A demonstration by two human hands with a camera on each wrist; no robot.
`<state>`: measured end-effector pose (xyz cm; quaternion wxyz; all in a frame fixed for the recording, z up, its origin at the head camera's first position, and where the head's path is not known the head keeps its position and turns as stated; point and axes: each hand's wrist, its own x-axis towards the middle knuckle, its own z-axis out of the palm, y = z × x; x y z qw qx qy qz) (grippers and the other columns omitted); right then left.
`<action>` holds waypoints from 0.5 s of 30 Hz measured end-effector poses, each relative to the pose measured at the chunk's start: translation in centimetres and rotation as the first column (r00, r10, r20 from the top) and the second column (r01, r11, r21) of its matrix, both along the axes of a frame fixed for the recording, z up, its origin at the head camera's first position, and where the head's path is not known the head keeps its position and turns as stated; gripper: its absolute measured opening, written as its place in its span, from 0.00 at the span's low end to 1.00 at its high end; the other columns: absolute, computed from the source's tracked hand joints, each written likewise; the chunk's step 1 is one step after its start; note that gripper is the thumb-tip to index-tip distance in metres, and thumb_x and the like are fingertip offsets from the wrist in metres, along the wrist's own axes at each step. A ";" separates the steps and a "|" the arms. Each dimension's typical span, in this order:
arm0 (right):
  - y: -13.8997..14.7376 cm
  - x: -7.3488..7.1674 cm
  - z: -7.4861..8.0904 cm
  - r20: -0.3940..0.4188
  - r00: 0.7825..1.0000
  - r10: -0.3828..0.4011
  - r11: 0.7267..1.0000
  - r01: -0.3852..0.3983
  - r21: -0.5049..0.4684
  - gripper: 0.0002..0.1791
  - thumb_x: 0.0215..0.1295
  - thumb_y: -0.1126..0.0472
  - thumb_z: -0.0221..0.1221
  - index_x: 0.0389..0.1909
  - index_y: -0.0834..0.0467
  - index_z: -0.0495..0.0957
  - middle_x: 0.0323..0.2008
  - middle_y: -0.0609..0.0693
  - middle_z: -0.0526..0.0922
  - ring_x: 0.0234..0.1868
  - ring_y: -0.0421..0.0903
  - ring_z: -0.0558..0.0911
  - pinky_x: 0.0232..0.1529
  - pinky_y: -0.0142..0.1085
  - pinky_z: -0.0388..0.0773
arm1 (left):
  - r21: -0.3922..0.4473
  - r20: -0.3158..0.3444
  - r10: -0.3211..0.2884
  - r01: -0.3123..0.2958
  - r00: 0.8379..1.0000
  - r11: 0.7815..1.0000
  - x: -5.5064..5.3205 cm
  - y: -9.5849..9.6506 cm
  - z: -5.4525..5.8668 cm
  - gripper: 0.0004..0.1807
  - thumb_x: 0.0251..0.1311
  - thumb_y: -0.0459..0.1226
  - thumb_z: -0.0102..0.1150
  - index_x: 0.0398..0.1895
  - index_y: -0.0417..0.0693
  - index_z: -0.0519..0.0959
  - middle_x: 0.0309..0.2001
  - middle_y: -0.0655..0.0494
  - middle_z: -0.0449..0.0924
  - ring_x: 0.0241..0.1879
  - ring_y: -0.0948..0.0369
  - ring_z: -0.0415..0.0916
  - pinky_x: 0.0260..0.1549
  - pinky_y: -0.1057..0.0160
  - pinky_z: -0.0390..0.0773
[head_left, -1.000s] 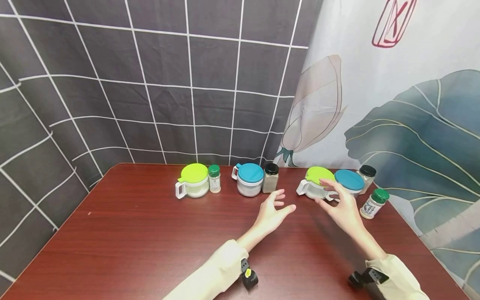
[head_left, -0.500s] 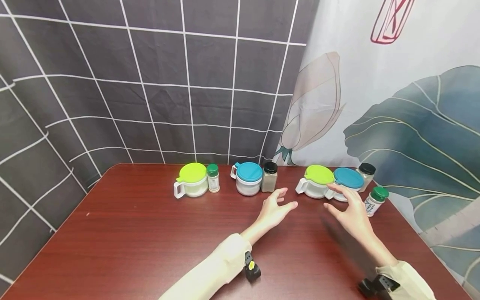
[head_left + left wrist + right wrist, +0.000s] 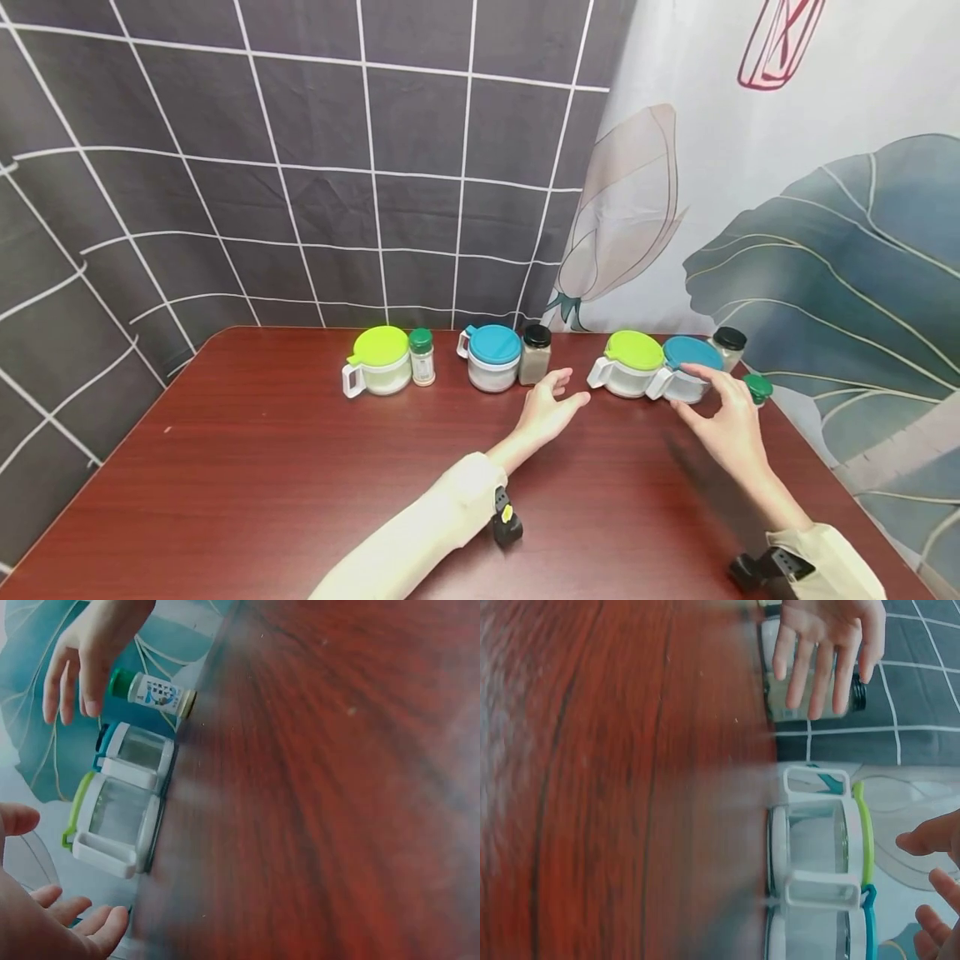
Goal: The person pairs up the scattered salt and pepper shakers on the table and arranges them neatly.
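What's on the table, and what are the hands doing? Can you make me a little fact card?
table: reddish brown
green-lidded pots: two
blue-lidded pots: two
green-capped shakers: two
black-capped jars: two
left hand: empty, near a black-capped jar
right hand: empty, near the blue-lidded pot on the right

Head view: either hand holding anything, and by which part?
Nothing is held. The left hand is open over the table; the right hand is open near a blue-lidded jar, not gripping it.
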<state>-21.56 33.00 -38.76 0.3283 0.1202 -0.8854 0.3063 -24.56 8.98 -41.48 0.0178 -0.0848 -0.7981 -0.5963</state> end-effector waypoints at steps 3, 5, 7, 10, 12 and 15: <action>0.4 -0.1 0.2 -0.021 1.000 -0.022 1.000 0.022 0.001 0.32 0.42 0.76 0.70 0.54 0.63 0.76 0.49 0.66 0.78 0.45 0.56 0.69 0.45 0.51 0.60 | 0.017 0.001 -0.003 0.003 1.000 1.000 -0.4 0.2 0.2 0.28 0.58 0.42 0.62 0.62 0.43 0.72 0.59 0.45 0.77 0.58 0.49 0.76 0.57 0.56 0.75; 0.8 -0.1 0.3 -0.027 0.999 -0.028 1.000 0.028 -0.005 0.33 0.41 0.76 0.69 0.54 0.63 0.76 0.48 0.66 0.78 0.46 0.58 0.69 0.48 0.53 0.61 | 0.018 -0.007 -0.001 0.001 1.000 1.000 -0.7 0.4 0.3 0.28 0.58 0.41 0.62 0.62 0.43 0.72 0.59 0.44 0.77 0.58 0.49 0.76 0.56 0.56 0.76; 1.2 -0.2 0.4 -0.022 0.999 -0.030 0.999 0.029 -0.017 0.33 0.41 0.76 0.70 0.55 0.63 0.76 0.49 0.67 0.78 0.50 0.61 0.69 0.52 0.57 0.61 | 0.028 -0.004 -0.003 0.003 1.000 1.000 -0.9 0.5 0.5 0.28 0.58 0.40 0.62 0.62 0.43 0.72 0.60 0.43 0.76 0.58 0.48 0.76 0.56 0.56 0.76; 1.7 -0.3 0.4 -0.012 0.999 -0.049 0.999 0.049 -0.019 0.34 0.41 0.75 0.70 0.56 0.62 0.76 0.50 0.67 0.77 0.53 0.64 0.69 0.55 0.58 0.60 | 0.013 -0.004 -0.003 0.003 1.000 1.000 -1.3 0.7 0.6 0.28 0.59 0.41 0.61 0.63 0.43 0.72 0.60 0.45 0.76 0.58 0.50 0.76 0.56 0.57 0.76; 2.0 -0.3 0.4 -0.009 0.998 -0.066 0.998 0.066 -0.017 0.34 0.41 0.75 0.70 0.55 0.62 0.76 0.51 0.67 0.77 0.52 0.64 0.68 0.53 0.55 0.60 | 0.012 0.002 -0.007 0.006 1.000 1.000 -1.5 0.9 0.8 0.28 0.59 0.41 0.61 0.63 0.45 0.72 0.60 0.47 0.76 0.58 0.51 0.76 0.56 0.57 0.76; 2.5 -0.3 0.4 -0.027 0.996 -0.082 0.997 0.082 -0.011 0.34 0.39 0.75 0.71 0.54 0.64 0.76 0.51 0.68 0.77 0.51 0.62 0.67 0.51 0.50 0.56 | 0.016 0.011 -0.010 0.010 1.000 1.000 -1.8 1.3 1.0 0.28 0.59 0.42 0.61 0.63 0.47 0.72 0.61 0.49 0.76 0.59 0.53 0.75 0.57 0.57 0.75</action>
